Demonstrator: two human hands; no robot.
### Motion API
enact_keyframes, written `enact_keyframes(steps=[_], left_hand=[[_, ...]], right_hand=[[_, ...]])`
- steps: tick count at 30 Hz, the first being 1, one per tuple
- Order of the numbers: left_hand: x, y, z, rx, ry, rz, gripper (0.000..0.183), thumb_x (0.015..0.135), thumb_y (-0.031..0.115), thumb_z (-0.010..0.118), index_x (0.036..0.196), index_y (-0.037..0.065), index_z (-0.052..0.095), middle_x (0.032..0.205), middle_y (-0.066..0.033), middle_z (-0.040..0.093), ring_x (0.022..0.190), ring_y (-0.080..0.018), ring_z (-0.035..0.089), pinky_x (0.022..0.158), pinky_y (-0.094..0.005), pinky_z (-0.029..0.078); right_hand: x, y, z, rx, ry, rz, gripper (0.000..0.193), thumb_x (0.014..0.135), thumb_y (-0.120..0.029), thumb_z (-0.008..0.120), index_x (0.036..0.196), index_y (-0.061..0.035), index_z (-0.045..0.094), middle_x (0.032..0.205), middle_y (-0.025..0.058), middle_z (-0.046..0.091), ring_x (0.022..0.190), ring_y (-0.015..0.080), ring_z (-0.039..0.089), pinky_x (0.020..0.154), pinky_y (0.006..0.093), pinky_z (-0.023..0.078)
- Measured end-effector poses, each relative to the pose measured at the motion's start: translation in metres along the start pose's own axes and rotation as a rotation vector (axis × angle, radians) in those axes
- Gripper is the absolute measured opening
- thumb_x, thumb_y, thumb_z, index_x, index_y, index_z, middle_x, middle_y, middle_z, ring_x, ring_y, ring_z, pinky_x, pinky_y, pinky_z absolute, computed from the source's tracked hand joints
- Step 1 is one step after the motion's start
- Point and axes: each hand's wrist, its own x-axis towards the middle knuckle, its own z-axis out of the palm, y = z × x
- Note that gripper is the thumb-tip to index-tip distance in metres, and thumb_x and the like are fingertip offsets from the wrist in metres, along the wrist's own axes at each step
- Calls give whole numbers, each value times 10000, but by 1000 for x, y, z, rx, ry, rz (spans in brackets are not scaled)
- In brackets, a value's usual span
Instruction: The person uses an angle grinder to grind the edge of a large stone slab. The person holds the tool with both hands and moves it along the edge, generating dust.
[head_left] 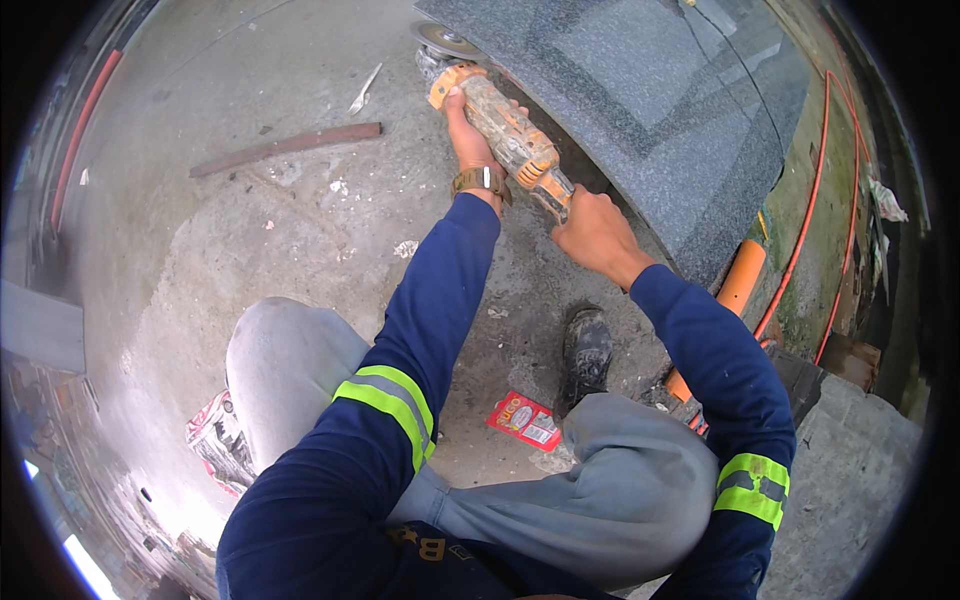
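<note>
Both of my hands grip a dusty orange angle grinder (505, 130). Around its front body, near the head, is my left hand (468, 135), with a watch on that wrist. My right hand (597, 232) is closed round the rear end of the tool. The grinder's round disc (447, 40) lies right by the edge of a dark grey speckled stone slab (630, 90); whether it touches the stone I cannot tell. Part of my left hand's fingers is hidden behind the tool.
A reddish-brown strip (288, 149) and a white plastic fork-like piece (366, 88) lie on the concrete floor (300, 230). An orange pipe (741, 277) sits beside the slab, with an orange-red hose (812, 200) further right. A red package (525, 421) lies by my boot (587, 352).
</note>
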Motion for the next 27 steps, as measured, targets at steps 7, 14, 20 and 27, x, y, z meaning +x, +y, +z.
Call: enact_keyframes(steps=[7, 14, 20, 27], left_hand=[[-1, -1, -1, -12, 7, -13, 743, 882, 639, 455, 1265, 2, 445, 963, -215, 623, 815, -343, 663, 669, -472, 552], [-8, -3, -1, -13, 20, -18, 757, 881, 645, 453, 1287, 6, 435, 989, -218, 619, 837, -344, 662, 671, -479, 551], [-11, -6, -1, -24, 10, -11, 763, 882, 642, 454, 1297, 2, 428, 1002, -221, 613, 841, -344, 661, 671, -483, 549], [-20, -5, 4, -12, 28, -10, 644, 879, 633, 464, 1146, 49, 519, 909, -182, 619, 820, -322, 656, 685, -474, 536]], right_hand=[[-2, -2, -3, -21, -45, 33, 496, 796, -178, 701, 1178, 104, 556, 999, 286, 676, 938, 410, 682, 834, 453, 558], [-7, 2, 1, -9, -5, 18, 529, 761, -161, 701, 1162, 144, 540, 956, 310, 666, 915, 425, 669, 822, 451, 544], [-12, 5, 1, -3, 4, 11, 559, 755, -164, 706, 1182, 151, 531, 953, 314, 665, 911, 420, 672, 819, 449, 545], [-15, 6, 2, -15, -19, 22, 506, 778, -173, 700, 1178, 103, 559, 968, 293, 678, 911, 416, 683, 824, 455, 557]])
